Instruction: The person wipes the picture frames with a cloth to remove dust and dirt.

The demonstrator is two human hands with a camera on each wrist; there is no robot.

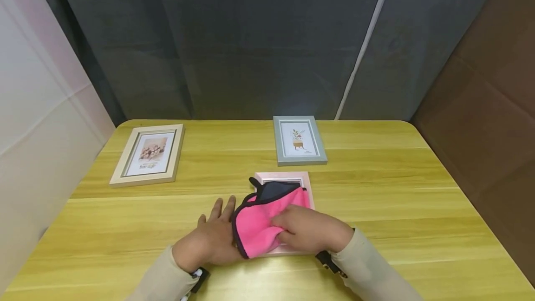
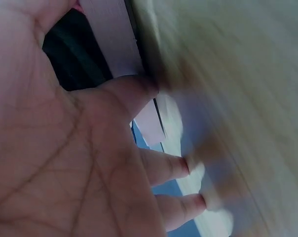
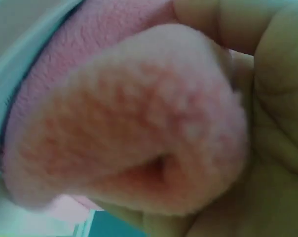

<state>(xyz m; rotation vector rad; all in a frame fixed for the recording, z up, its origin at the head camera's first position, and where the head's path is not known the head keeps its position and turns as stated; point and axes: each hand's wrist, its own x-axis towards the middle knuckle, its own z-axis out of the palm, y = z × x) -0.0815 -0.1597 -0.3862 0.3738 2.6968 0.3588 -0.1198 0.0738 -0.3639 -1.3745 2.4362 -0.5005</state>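
A pink picture frame point(image 1: 282, 175) lies on the table point(image 1: 376, 185), its face mostly hidden by the black-edged pink cloth point(image 1: 259, 224) that the right hand point(image 1: 311, 229) grips over it. The left hand point(image 1: 219, 240), fingers spread wide, touches the pink frame's left side. Just beyond that frame lies a blue-grey frame point(image 1: 299, 142); a cream frame point(image 1: 148, 154) sits well apart, beyond it to the left.
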